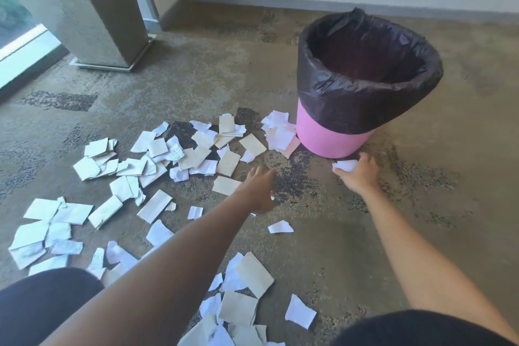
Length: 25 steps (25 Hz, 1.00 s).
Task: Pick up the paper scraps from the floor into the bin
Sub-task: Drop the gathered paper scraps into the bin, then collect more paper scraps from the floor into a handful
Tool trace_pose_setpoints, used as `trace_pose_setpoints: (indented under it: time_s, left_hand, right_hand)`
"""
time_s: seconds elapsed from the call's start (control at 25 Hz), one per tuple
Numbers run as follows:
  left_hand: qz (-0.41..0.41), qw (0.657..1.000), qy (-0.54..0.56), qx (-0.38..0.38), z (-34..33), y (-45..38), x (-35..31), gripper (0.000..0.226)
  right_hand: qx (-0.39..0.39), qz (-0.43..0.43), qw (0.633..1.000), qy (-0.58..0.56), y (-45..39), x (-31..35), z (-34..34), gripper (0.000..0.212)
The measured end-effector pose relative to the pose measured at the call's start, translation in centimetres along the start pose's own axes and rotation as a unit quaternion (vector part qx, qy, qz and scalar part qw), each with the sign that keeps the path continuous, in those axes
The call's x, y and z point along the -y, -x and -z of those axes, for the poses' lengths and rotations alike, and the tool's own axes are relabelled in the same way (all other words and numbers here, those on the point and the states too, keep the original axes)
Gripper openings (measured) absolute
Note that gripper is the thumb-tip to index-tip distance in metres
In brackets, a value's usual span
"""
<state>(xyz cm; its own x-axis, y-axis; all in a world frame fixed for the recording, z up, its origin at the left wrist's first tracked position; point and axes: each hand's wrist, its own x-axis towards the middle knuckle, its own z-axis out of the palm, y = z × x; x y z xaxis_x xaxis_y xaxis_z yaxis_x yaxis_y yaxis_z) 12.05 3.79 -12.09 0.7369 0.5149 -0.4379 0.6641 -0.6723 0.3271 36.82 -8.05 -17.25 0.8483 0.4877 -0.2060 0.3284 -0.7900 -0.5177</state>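
A pink bin (331, 140) lined with a black bag (365, 101) stands upright on the carpet at the right. Several white and cream paper scraps (157, 160) lie scattered from the bin's left foot down to the lower left and bottom middle. My right hand (361, 174) is low by the bin's base, fingers closed around a crumpled white scrap (346, 165). My left hand (259, 189) reaches over the carpet just right of a cream scrap (226, 185), fingers spread, palm down; a bit of white paper peeks out under it.
A grey pillar base (106, 36) stands at the back left beside a glass wall. A wall with a grey skirting (309, 4) runs behind the bin. My dark-clad knees (42, 306) fill the bottom corners. Bare carpet lies right of the bin.
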Motion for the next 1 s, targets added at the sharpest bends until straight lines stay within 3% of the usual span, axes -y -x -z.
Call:
trace_pose_setpoints:
  time_s: [0.08,0.2,0.32,0.52,0.64,0.76,1.0]
  left_hand:
    - [-0.008,0.998,-0.043,0.037,-1.7,0.0,0.2,0.072]
    - [0.002,0.989,-0.125,0.081,-3.5,0.1,0.5,0.077]
    - [-0.021,0.982,-0.183,0.039,-3.7,0.6,0.6,0.081]
    - [-0.015,0.994,-0.110,-0.006,-3.2,1.0,0.1,0.047]
    - [-0.020,0.990,-0.135,0.032,-2.1,1.8,0.6,0.031]
    - [-0.005,0.985,-0.160,0.061,-0.2,2.2,1.3,0.035]
    - [0.011,0.987,-0.108,0.115,1.7,3.9,3.2,0.043]
  right_hand:
    - [0.028,0.006,0.999,0.035,-0.5,0.7,-0.4,0.088]
    - [0.018,0.057,0.992,0.111,-0.4,0.9,-1.3,0.061]
    - [-0.004,0.123,0.977,0.172,0.6,0.9,-1.4,0.037]
    - [0.021,0.172,0.981,0.087,4.1,1.6,-1.5,0.014]
    - [0.070,0.228,0.971,0.015,7.9,2.7,-2.5,0.016]
    - [0.140,0.284,0.948,-0.013,11.5,3.6,-4.3,0.028]
    - [0.214,0.249,0.943,0.056,17.9,3.1,-8.1,0.050]
